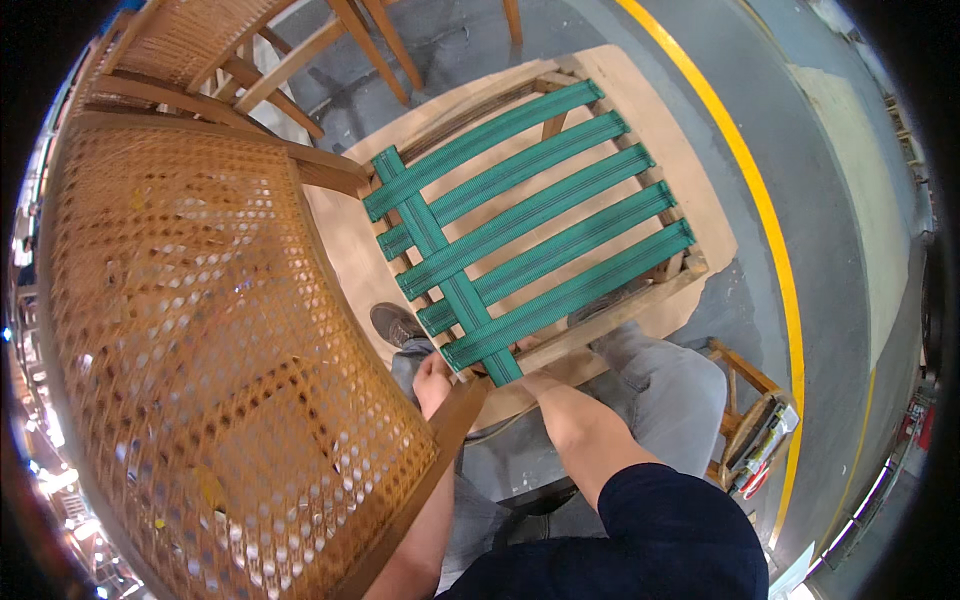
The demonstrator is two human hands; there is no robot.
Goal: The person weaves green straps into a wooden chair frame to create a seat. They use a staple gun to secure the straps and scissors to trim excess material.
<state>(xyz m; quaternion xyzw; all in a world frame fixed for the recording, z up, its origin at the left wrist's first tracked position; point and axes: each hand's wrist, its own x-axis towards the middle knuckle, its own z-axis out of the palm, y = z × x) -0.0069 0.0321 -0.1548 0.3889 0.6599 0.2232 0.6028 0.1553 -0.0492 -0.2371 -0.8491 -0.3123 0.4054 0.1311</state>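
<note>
I've L hand [433,381] by the pale-brown wooden seat frame's [600,324] near-L corner, R hand [533,381] part-hidden; can't tell grips. Green woven cross-strap [461,296] runs away & L, near end btwn them, R closer.

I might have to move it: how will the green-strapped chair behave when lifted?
The chair should lift stiffly, given its wooden frame. Its green straps probably flex, being flat bands with gaps between. The woven back may be light for its size, being full of holes.
</note>
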